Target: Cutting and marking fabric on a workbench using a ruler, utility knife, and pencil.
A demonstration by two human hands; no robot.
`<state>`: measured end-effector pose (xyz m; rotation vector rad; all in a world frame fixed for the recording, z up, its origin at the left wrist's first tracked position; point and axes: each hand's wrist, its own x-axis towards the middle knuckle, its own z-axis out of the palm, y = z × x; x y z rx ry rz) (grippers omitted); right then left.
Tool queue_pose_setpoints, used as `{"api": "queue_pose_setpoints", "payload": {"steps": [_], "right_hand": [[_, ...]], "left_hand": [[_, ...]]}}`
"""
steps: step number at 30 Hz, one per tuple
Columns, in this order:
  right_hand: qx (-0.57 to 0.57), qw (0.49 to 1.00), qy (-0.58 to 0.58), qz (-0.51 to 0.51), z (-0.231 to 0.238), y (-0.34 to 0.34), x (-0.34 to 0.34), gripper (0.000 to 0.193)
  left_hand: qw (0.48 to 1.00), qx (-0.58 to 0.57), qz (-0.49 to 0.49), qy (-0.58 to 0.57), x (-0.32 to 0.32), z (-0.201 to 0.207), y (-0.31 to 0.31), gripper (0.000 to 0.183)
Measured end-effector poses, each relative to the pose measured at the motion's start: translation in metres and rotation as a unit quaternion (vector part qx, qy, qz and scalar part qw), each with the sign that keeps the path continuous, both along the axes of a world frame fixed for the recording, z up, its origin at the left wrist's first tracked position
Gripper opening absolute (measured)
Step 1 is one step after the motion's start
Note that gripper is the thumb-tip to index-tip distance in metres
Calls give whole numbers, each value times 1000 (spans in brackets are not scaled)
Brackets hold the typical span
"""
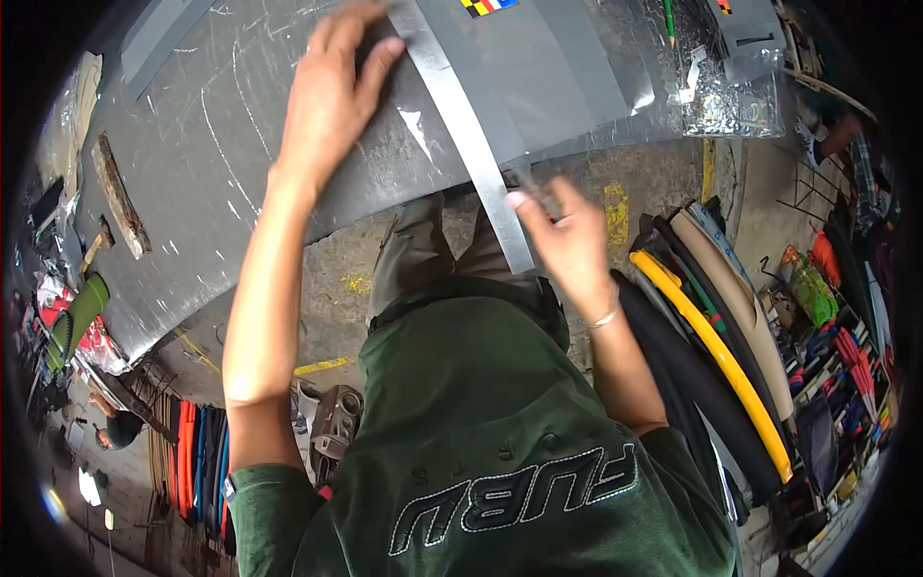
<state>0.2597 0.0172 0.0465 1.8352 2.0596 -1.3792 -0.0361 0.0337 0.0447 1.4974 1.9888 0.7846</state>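
A long metal straightedge (466,125) lies across grey sheet material (586,125) on the dark table (240,144), its near end jutting past the table edge toward me. My left hand (336,96) rests by the far end of the straightedge, thumb stretched out and fingertips partly cut off by the picture's edge. Beside the near end is my right hand (572,240), with its thumb at the straightedge's right side and its fingers curled. Something small and blurred seems to be at those fingertips; what it is cannot be made out.
A green pencil (670,24) and a clear plastic packet (735,108) lie at the far right. On the left are a wooden strip (122,197) and a hammer (98,242). Rolls of material, one yellow (716,361), stand close by my right arm. Another person (120,425) is at the lower left.
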Motion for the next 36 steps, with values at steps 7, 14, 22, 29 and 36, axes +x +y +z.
{"api": "queue_pose_setpoints", "payload": {"steps": [7, 14, 22, 29, 36], "right_hand": [[-38, 985, 169, 12, -21, -51, 51, 35], [-126, 963, 193, -140, -47, -37, 36, 32], [-105, 960, 207, -158, -64, -55, 19, 24], [-54, 976, 178, -113, -44, -35, 5, 26], [-52, 929, 264, -254, -46, -37, -20, 20]], "left_hand": [[993, 37, -20, 109, -8, -25, 18, 73], [971, -25, -108, 210, -4, -13, 17, 93], [958, 241, -147, 46, -8, -72, 11, 75], [971, 107, -114, 183, -1, -45, 4, 71], [977, 86, -115, 157, -2, -54, 4, 78]]}}
